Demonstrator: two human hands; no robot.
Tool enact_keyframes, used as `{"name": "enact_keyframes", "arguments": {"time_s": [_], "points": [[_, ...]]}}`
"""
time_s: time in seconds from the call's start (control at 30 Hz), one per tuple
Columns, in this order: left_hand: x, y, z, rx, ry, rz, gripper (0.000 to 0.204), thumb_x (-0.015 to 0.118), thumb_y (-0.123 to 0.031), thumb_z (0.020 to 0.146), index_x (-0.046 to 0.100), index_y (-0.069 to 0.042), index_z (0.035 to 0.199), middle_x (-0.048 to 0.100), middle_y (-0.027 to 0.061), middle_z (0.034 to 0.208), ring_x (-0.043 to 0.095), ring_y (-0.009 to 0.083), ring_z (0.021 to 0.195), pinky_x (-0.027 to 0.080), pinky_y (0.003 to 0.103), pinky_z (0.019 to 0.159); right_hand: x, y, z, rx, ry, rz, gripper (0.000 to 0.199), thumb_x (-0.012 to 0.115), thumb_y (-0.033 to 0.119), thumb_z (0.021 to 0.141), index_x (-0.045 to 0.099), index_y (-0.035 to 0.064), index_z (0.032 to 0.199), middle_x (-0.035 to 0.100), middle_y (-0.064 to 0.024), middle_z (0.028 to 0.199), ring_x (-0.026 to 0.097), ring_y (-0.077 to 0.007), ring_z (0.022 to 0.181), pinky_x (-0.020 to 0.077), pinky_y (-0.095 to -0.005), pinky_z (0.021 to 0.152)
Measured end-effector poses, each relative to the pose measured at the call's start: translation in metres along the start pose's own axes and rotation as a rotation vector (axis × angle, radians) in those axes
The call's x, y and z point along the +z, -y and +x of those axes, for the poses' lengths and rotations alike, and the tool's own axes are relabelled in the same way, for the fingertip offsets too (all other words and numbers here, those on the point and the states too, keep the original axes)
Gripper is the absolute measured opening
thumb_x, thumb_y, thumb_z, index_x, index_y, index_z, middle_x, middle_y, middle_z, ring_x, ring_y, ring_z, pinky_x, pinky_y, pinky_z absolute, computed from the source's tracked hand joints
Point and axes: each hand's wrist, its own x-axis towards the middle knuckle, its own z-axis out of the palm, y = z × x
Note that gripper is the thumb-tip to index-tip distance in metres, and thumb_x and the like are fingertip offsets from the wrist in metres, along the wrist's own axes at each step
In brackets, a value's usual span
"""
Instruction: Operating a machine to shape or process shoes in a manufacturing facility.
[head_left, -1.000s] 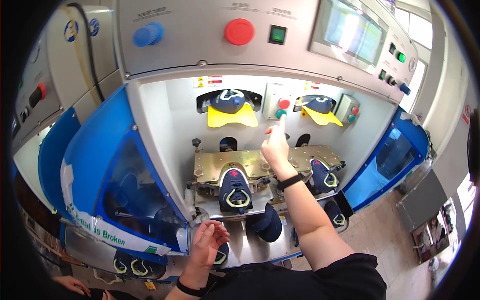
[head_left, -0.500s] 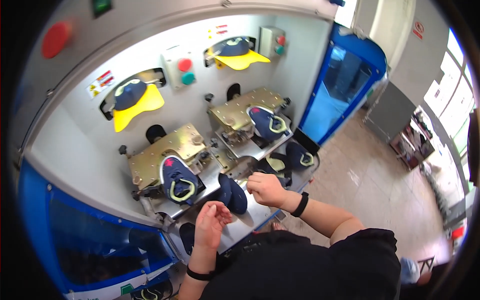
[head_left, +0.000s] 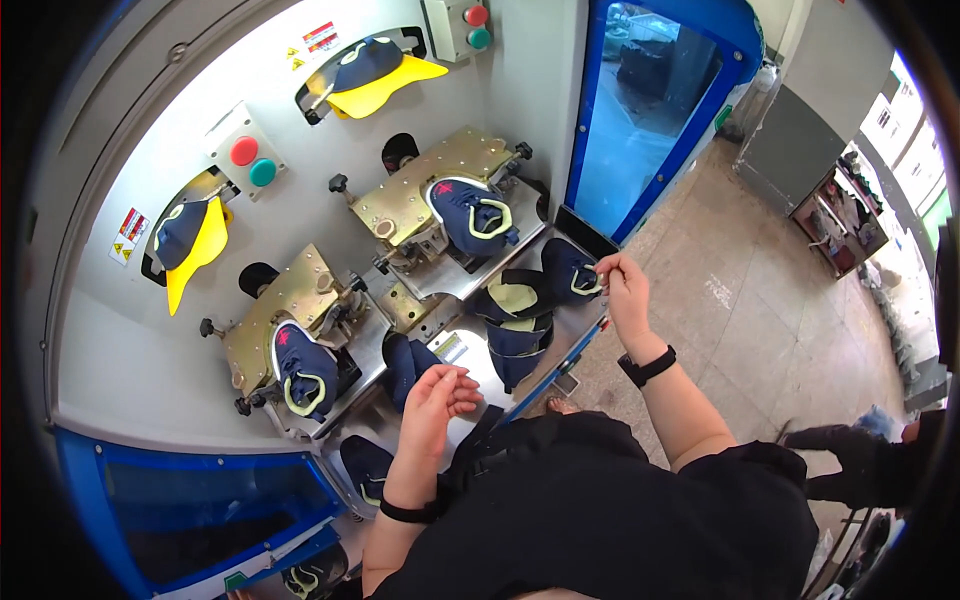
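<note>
While my right hand (head_left: 622,290) stretched out to the far end of the steel shelf (head_left: 470,352), its fingertips (head_left: 603,268) were pinched shut on the lime-trimmed edge of a navy shoe upper (head_left: 570,270) lying there. That upper sat flat on the shelf, right under my fingers, just beside the blue-framed door panel (head_left: 640,110). Close on the inner side of that grip lay a small stack of navy uppers (head_left: 517,320) with pale yellow lining showing, touching one another.

My left hand (head_left: 437,395) hung nearer my body, fingers loosely curled and thumb toward them, and I could not tell whether anything was between them. Just beyond its fingertips lay another navy upper (head_left: 408,358) on the same shelf, close but apart from the hand as far as I could see. One more navy piece (head_left: 364,466) sat lower, beside my left wrist with its black band (head_left: 408,512).

Past both hands, up on the machine, two brass-coloured clamp plates each held an upper: the one beyond my left hand (head_left: 303,365) and the one beyond my right hand (head_left: 470,215). Above them, two yellow forms (head_left: 200,245) carried navy uppers against the white wall, with red and green round buttons (head_left: 252,161) between. My right wrist wore a black watch (head_left: 648,366).
</note>
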Motion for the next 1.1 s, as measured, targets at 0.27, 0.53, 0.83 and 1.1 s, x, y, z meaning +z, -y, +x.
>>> {"name": "enact_keyframes", "arguments": {"time_s": [0.27,0.53,0.83,1.1], "points": [[0.016,0.040,0.035,0.013,-0.066,0.553,0.046,0.066,-0.019,0.096,0.053,-0.005,0.138,0.059,0.0144,0.131,0.064,0.0165,0.106,0.050,0.031,0.092,-0.012,-0.017,0.023,0.072,0.127,-0.073,0.010,0.052,0.004,0.095,0.061,0.0054,0.098,0.062,-0.0034,0.081,0.057,-0.0113,0.067,0.0459,-0.0283,0.061],[0.028,0.080,0.054,0.162,-0.151,1.218,0.087,0.076,-0.030,0.083,0.030,-0.013,0.154,0.044,0.0257,0.146,0.043,0.0357,0.138,0.038,0.040,0.111,0.000,-0.024,0.024,-0.381,0.436,-0.328,0.019,0.072,0.017,0.084,0.060,0.0065,0.073,0.057,-0.0074,0.066,0.059,-0.0239,0.058,0.0455,-0.0339,0.053],[0.024,0.134,0.012,-0.208,-0.357,1.661,0.113,0.083,-0.057,0.064,0.027,-0.023,0.155,0.021,0.0160,0.162,0.020,0.0385,0.149,0.029,0.071,0.105,0.037,0.029,0.060,-0.565,0.527,-0.072,0.028,0.072,0.015,0.082,0.059,0.0093,0.107,0.059,-0.0091,0.111,0.065,-0.0234,0.075,0.0535,-0.0326,0.062],[0.028,0.148,0.012,-0.227,-0.457,1.700,0.107,0.084,-0.039,0.071,0.021,-0.029,0.157,0.012,0.0104,0.165,0.017,0.0378,0.150,0.030,0.071,0.104,0.100,0.024,0.067,-0.674,0.663,-0.287,0.045,0.072,0.024,0.084,0.051,0.0081,0.121,0.057,-0.0095,0.107,0.065,-0.0305,0.089,0.0536,-0.0419,0.072]]}}
